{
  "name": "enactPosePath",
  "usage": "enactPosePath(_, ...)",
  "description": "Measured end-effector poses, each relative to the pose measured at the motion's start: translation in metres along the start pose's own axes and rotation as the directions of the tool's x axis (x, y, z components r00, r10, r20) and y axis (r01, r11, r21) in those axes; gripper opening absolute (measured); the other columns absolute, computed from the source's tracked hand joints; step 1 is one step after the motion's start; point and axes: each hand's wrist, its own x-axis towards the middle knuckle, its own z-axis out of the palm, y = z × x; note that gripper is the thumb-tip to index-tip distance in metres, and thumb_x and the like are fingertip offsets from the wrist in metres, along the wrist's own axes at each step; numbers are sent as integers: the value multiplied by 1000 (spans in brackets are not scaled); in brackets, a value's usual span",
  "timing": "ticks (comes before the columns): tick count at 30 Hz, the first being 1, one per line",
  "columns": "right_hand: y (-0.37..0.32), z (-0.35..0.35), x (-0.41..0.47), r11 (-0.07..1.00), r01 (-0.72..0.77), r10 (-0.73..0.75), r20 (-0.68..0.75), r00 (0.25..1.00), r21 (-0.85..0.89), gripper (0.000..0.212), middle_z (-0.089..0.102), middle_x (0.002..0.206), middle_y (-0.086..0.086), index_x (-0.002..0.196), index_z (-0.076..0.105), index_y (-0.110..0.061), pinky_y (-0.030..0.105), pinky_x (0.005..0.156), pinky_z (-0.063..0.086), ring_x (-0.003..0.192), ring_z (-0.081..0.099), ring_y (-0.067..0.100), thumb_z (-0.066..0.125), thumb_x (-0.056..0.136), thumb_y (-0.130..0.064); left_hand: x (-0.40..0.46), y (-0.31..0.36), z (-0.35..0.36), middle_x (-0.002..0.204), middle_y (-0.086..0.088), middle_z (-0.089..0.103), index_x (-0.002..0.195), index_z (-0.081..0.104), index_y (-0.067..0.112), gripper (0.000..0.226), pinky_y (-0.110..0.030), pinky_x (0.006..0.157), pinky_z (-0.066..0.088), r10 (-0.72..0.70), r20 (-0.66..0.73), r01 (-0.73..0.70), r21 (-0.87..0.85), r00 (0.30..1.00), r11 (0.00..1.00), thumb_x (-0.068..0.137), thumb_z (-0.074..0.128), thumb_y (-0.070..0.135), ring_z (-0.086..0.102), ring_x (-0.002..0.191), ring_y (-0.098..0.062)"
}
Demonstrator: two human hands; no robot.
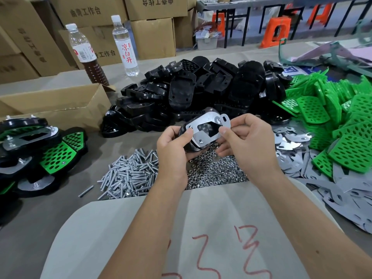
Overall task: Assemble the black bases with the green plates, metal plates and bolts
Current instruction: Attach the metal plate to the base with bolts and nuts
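Observation:
My left hand (pixel 173 146) grips a black base (pixel 186 142) with a large cut-out metal plate (pixel 201 125) lying on it, thumb pressing the plate's left end. My right hand (pixel 243 135) pinches a small oval metal plate (pixel 225 120) at the large plate's right end. Below my hands lie a heap of bolts (pixel 130 174) and a heap of nuts (pixel 217 172). Behind them is a pile of black bases (pixel 201 89). Green plates (pixel 342 121) are heaped at the right, with loose metal plates (pixel 291 154) below them.
Finished black-and-green assemblies (pixel 40 150) are stacked at the left, beside an open cardboard box (pixel 56 105). Two bottles (pixel 124 45) stand behind it, in front of stacked cartons (pixel 153 37). Orange stools (pixel 275 31) stand beyond the table.

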Motion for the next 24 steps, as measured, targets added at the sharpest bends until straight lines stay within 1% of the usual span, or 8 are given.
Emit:
enactPosePath(4,-1,-2,1,999,-39,39,13,999,-15,24,74,68,12,103,50,-14,31,45,54,47,68,30,72,97,-8,0,-2,-2,98,-19,74,88,68,4,10,-57,80,64,8,13,-8,3,1000,1000,97,64,4,74,94,-35)
enactPosePath(9,3,-7,5,997,-51,54,41,998,-63,20,73,67,11,98,52,-9,27,40,48,43,64,28,73,96,-8,0,-3,-2,99,-16,75,95,68,1,6,-48,76,65,23,35,-25,51,999,998,98,65,6,75,92,-32)
enactPosePath(13,6,-9,7,990,-131,128,-37,991,-60,31,73,65,6,96,56,-13,25,38,41,39,57,19,84,89,-25,-1,-3,-1,99,-15,77,100,70,0,10,-42,71,65,31,52,-34,57,998,998,100,64,7,77,90,-31)
enactPosePath(16,9,-11,9,987,-150,145,-90,985,-54,40,63,55,0,93,59,-15,23,39,38,39,50,16,91,80,-36,-2,-2,0,96,-13,78,99,70,0,12,-40,68,65,6,64,-6,-7,998,1000,102,61,7,78,89,-31)
enactPosePath(18,7,-11,9,990,-141,139,-70,988,-25,36,66,63,0,95,63,-15,23,40,38,44,54,16,89,82,-36,-3,0,0,99,-15,78,100,71,0,14,-40,69,64,-12,81,15,-47,997,999,104,59,7,78,93,-33)
enactPosePath(21,3,-10,8,985,-149,140,101,985,86,20,77,92,5,115,69,-16,24,41,43,57,65,18,75,97,-23,-3,0,0,102,-17,78,98,73,3,18,-39,69,64,-40,109,48,-64,993,997,105,57,9,77,94,-30)
enactPosePath(22,2,-10,7,984,-145,128,151,980,108,18,78,95,7,118,70,-15,24,41,42,58,65,19,69,101,-18,-3,0,1,102,-16,78,100,73,3,18,-39,70,64,-45,117,51,-54,992,997,105,57,10,77,93,-29)
enactPosePath(24,2,-10,7,986,-131,114,155,981,101,15,79,92,7,116,71,-12,23,39,41,54,61,19,63,104,-13,-3,-1,2,104,-15,78,104,71,2,17,-39,72,64,-38,134,43,-31,990,999,105,57,12,77,95,-27)
